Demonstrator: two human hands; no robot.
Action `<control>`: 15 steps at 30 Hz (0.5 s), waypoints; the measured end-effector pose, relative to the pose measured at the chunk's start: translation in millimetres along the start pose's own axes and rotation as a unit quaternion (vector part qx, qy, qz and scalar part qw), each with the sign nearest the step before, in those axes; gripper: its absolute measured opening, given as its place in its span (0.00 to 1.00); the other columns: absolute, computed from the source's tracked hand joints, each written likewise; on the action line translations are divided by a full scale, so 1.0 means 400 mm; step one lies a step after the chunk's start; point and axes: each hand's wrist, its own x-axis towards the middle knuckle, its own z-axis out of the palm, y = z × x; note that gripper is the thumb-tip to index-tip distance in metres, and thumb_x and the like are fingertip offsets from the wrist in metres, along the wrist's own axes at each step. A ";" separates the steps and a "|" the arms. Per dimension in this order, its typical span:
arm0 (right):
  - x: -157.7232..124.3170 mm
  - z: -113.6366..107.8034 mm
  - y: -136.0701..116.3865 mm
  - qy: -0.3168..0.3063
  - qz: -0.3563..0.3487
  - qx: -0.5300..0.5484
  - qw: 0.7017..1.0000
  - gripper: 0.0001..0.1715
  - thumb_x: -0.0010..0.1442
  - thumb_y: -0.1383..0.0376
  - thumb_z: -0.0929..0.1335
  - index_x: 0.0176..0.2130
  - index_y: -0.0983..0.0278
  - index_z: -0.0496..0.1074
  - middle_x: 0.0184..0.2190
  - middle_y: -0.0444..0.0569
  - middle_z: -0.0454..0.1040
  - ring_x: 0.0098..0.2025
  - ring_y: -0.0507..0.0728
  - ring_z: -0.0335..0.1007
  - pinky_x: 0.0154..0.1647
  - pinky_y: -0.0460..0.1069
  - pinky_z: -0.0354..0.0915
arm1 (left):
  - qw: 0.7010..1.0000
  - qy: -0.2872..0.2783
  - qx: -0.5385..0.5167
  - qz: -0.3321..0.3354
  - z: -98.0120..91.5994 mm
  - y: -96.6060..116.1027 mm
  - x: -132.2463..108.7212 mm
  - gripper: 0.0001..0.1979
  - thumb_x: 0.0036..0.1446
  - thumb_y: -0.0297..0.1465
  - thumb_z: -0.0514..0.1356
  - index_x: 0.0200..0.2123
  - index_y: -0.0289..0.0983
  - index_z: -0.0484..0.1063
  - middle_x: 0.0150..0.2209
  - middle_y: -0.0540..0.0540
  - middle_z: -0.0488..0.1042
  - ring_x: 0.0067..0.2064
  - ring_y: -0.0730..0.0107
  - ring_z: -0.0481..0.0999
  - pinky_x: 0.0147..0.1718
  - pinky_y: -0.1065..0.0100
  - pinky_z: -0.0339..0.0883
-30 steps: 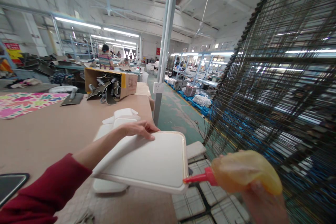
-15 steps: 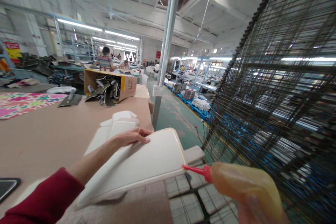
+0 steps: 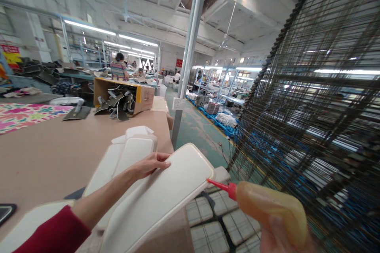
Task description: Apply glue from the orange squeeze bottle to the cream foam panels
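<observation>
Both hands work: left hand [image 3: 150, 165] clamps the white panel [image 3: 166, 197], now tilted steeper; right hand [image 3: 279, 237] squeezes the glue bottle [image 3: 267, 209], nozzle at its three-o'clock edge.

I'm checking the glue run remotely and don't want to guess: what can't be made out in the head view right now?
- Right hand: cut off by the bottom edge; only its top shows under the amber squeeze bottle with a red nozzle.
- White padded panel with a cream rim: its lower end leaves the frame and its underside is hidden.
- Whether glue is coming out: the nozzle tip is too small.
- Left hand: the panel hides its thumb.
</observation>
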 end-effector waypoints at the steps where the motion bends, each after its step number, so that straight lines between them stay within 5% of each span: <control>1: -0.007 0.017 -0.007 0.022 -0.012 -0.011 1.000 0.34 0.40 0.66 0.77 0.47 0.56 0.68 0.53 0.51 0.69 0.56 0.73 0.61 0.51 0.65 0.67 | 1.000 0.003 -0.002 0.002 0.000 -0.004 -0.001 0.25 0.45 0.37 0.68 0.47 0.32 0.74 0.37 0.41 0.79 0.36 0.65 0.77 0.34 0.70 0.69; 6: -0.014 0.073 -0.053 0.050 -0.075 -0.027 0.996 0.26 0.39 0.64 0.78 0.40 0.58 0.71 0.45 0.52 0.74 0.47 0.70 0.69 0.41 0.61 0.73 | 1.000 0.028 -0.006 0.007 0.011 -0.015 -0.008 0.25 0.44 0.37 0.68 0.45 0.31 0.75 0.36 0.42 0.79 0.35 0.65 0.77 0.33 0.71 0.69; 11: 0.030 0.074 -0.105 0.022 -0.034 -0.027 0.999 0.25 0.26 0.69 0.80 0.27 0.63 0.72 0.23 0.48 0.72 0.33 0.65 0.71 0.30 0.58 0.73 | 0.999 0.049 -0.007 0.003 0.027 -0.012 -0.019 0.24 0.41 0.39 0.69 0.42 0.32 0.76 0.33 0.44 0.79 0.33 0.64 0.77 0.31 0.71 0.69; 15: 0.034 0.076 -0.121 0.009 -0.007 -0.021 1.000 0.25 0.23 0.73 0.80 0.25 0.64 0.72 0.17 0.44 0.67 0.31 0.64 0.70 0.30 0.59 0.72 | 0.998 0.063 -0.012 -0.004 0.026 -0.015 -0.023 0.24 0.39 0.40 0.70 0.40 0.32 0.77 0.30 0.45 0.79 0.32 0.65 0.77 0.29 0.71 0.68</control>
